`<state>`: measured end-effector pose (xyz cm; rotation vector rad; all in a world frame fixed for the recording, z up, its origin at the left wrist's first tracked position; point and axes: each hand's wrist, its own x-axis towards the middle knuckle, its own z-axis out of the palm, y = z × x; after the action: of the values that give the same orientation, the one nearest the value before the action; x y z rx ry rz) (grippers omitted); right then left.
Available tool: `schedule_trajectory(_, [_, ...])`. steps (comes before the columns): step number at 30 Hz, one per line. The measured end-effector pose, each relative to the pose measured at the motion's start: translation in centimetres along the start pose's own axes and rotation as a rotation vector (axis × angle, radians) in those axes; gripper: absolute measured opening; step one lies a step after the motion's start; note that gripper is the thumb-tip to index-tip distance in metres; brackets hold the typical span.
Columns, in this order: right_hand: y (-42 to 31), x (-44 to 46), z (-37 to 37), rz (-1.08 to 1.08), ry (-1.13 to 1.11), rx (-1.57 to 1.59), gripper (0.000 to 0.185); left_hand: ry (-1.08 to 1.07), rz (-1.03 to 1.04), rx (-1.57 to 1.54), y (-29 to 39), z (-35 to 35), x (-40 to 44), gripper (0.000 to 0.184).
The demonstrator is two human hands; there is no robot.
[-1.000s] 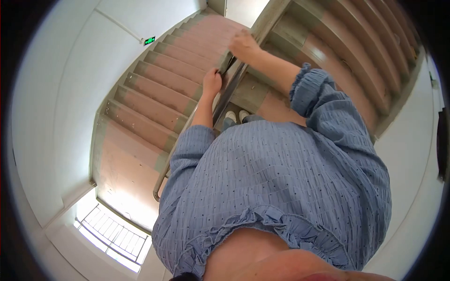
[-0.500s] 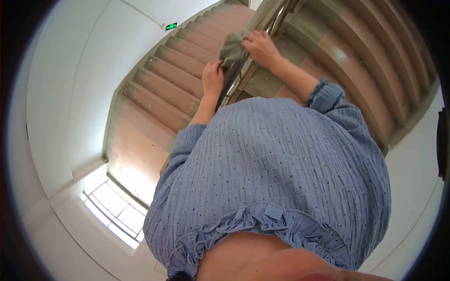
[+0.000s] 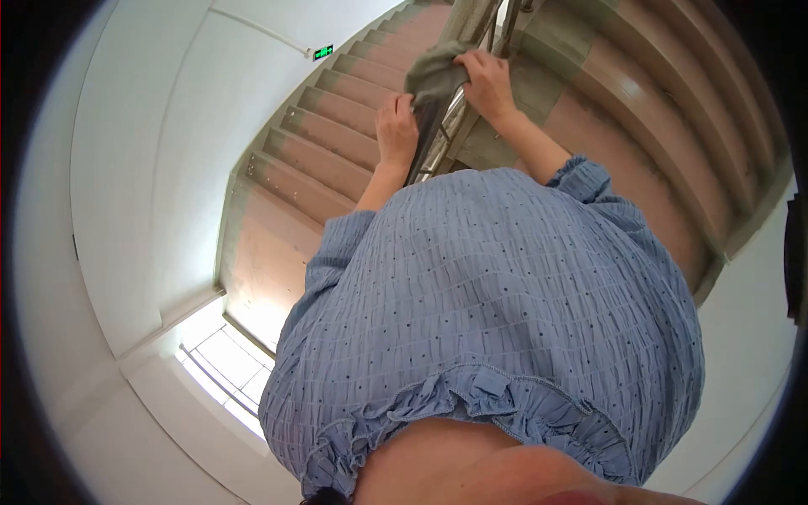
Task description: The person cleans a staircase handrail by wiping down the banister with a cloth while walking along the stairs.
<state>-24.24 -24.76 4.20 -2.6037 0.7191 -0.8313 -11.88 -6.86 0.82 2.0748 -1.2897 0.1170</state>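
Observation:
A grey-green cloth [image 3: 436, 72] is draped over the stair handrail [image 3: 433, 126] in front of me. My left hand [image 3: 396, 128] pinches its near left edge, fingers closed. On the other side of the rail, my right hand [image 3: 488, 82] grips the cloth's right edge with curled fingers. Between the two hands the cloth spans the top of the rail and hides that part of it. Below the cloth, the rail shows as a dark strip running down toward my body.
Stairs [image 3: 324, 132] run along the left of the railing, beside a white wall [image 3: 168, 151] with a green exit sign [image 3: 323, 53]. More steps [image 3: 648, 109] lie on the right. A barred window [image 3: 227, 370] is at lower left.
The view has shifted, so the stairs and sign sit further right. Both hands still hold the cloth, which now lies more spread and rounded over the rail.

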Motion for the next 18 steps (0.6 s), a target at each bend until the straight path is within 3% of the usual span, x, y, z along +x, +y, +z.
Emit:
schedule_trajectory(5, [0.4,-2.3,1.3,-0.008,-0.083,0.012,0.037,0.009,0.024,-0.014,-0.3,-0.7,-2.1,0.032])
schedule_trajectory(7, [1.6,-0.6,0.8,0.007,0.053,-0.056,0.036,0.016,0.047,-0.023,0.2,-0.6,0.3,0.032])
schedule_trajectory(12, [3.5,0.4,0.7,0.09,0.119,-0.096,0.03,0.02,0.109,-0.05,1.0,-0.2,4.8,0.029])
schedule_trajectory(15, [3.0,-2.4,1.9,0.262,-0.001,-0.044,0.028,-0.008,0.123,-0.107,0.9,-0.6,2.2,0.025])
schedule_trajectory(17, [2.6,-4.7,3.1,0.45,-0.298,0.207,0.03,-0.018,0.137,-0.111,1.3,-0.8,-0.9,0.024])
schedule_trajectory(18, [2.5,-5.1,2.9,0.45,-0.294,0.207,0.03,-0.029,0.146,-0.115,1.6,-0.7,-1.6,0.024])
